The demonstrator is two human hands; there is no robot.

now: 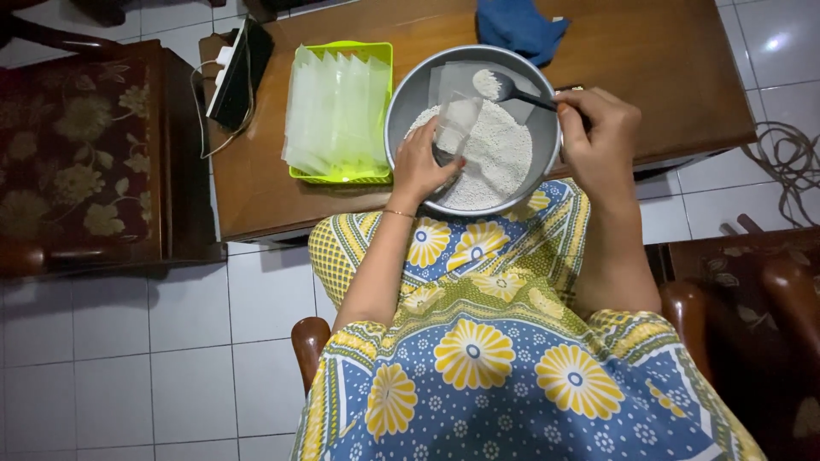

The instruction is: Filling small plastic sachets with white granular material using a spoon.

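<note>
A person's left hand [420,166] is pinching a small clear bag [457,126] open over a metal bowl [408,85] of white grains [500,158], while the right hand [598,137], grip clamped on a loaded spoon [504,85], is hovering above it. A tilt of the spoon or a sagging bag mouth could scatter grains. The wooden surface [649,60] is also carrying a green basket [380,53] of bags and a blue cloth [517,26], with white floor tiles [128,376] and upholstered chairs [77,154] surrounding it.

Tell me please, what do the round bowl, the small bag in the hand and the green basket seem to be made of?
Bowl: probably metal, dull grey with a soft sheen on the wall. Small bag in the left hand: thin clear plastic film, since the white grains show through. Green basket: apparently moulded plastic, bright uniform colour.
</note>
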